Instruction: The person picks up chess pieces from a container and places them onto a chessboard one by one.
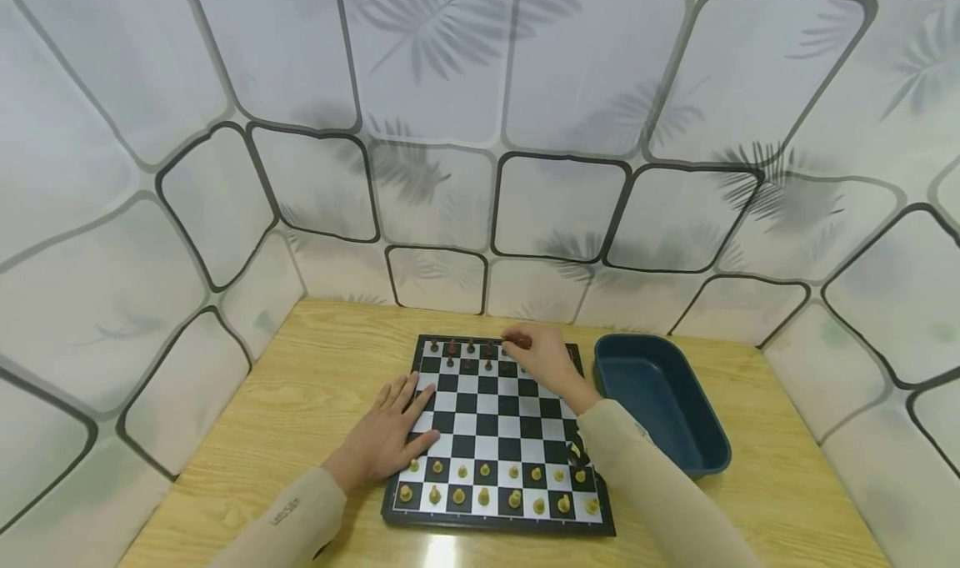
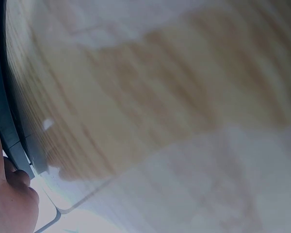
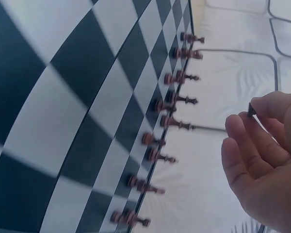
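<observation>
A black-and-white chessboard (image 1: 465, 424) lies on the wooden table. My left hand (image 1: 384, 430) rests flat on its left edge, fingers spread; in the left wrist view only part of that hand (image 2: 14, 208) shows. Over the board's far side is my right hand (image 1: 546, 355). In the right wrist view the right hand (image 3: 266, 150) pinches a small dark chess piece (image 3: 251, 109) between thumb and fingertips, mostly hidden. Dark red chess pieces (image 3: 177, 122) stand along the far rows, some of them behind the right hand in the head view. Yellow chess pieces (image 1: 483, 496) fill the two near rows.
A dark blue bin (image 1: 716, 434) stands right of the board, beside my right forearm. A small dark, shiny object (image 1: 576, 453) is by the board's right edge, its kind unclear. Patterned light walls (image 1: 442, 276) enclose the wooden table (image 1: 300, 384) at the back and sides.
</observation>
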Demonstrator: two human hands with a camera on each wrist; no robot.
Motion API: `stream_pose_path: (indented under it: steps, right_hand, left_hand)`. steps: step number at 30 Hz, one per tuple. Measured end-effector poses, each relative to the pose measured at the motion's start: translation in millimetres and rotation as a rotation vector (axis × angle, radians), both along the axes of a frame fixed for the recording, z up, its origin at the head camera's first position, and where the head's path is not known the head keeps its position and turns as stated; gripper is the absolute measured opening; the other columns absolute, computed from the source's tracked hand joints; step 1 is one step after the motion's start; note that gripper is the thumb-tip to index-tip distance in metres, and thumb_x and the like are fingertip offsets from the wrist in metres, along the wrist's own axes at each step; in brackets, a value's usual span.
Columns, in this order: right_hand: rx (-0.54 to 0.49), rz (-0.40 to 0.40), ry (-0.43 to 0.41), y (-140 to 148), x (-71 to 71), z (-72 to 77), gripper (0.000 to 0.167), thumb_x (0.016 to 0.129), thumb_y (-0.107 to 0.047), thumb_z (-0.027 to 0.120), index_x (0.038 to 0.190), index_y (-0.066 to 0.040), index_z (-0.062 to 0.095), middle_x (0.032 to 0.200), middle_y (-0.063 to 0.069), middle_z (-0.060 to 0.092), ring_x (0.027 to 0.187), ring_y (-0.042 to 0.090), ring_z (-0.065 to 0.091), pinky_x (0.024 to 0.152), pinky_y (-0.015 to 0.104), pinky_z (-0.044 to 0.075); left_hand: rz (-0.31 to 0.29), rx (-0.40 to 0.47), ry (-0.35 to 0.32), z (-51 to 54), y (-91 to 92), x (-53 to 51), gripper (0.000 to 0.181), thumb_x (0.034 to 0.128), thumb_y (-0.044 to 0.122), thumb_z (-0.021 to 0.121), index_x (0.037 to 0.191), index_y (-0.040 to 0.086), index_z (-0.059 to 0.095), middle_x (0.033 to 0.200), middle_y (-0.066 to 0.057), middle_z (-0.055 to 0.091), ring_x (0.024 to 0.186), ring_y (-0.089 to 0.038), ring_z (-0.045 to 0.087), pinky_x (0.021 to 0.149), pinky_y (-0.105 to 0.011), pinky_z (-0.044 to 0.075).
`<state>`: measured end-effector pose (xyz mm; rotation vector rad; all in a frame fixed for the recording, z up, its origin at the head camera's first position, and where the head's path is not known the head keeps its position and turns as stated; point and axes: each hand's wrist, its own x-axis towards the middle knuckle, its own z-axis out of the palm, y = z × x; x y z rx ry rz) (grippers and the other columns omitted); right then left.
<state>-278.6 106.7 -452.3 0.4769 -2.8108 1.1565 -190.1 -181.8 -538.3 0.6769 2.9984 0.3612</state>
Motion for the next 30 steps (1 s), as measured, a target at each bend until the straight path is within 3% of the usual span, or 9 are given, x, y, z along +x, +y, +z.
stream_pose_path:
  steps: [11, 24, 30]
  right_hand:
    - [0.007, 0.093, -0.016, -42, -6.5, 0.5, 0.021, 0.102, -0.019, 0.071, 0.12, -0.01, 0.077, 0.116, 0.007, 0.079, 0.103, 0.025, 0.074, 0.088, 0.043, 0.063]
    - [0.014, 0.206, 0.029, -80, -11.4, -3.3, 0.023, 0.103, -0.014, 0.068, 0.121, -0.003, 0.076, 0.114, 0.01, 0.079, 0.102, 0.024, 0.075, 0.087, 0.041, 0.064]
    - [0.022, 0.213, -0.004, -90, -15.6, -9.4, 0.021, 0.103, -0.015, 0.068, 0.12, -0.004, 0.076, 0.109, 0.009, 0.079, 0.087, 0.016, 0.074, 0.078, 0.033, 0.062]
  left_hand:
    - [0.001, -0.011, 0.008, -1.1, 0.1, -0.6, 0.083, 0.1061, 0.068, 0.037, 0.168, 0.014, 0.028, 0.176, -0.022, 0.016, 0.163, -0.042, 0.018, 0.133, -0.057, 0.017]
    - [-0.004, -0.018, 0.016, -2.8, -0.6, -1.1, 0.082, 0.1066, 0.067, 0.037, 0.168, 0.013, 0.029, 0.175, -0.022, 0.016, 0.163, -0.042, 0.018, 0.133, -0.057, 0.018]
    - [-0.008, -0.013, 0.022, -3.2, -0.9, -0.6, 0.082, 0.1066, 0.067, 0.038, 0.168, 0.013, 0.03, 0.175, -0.022, 0.017, 0.163, -0.042, 0.019, 0.133, -0.058, 0.018]
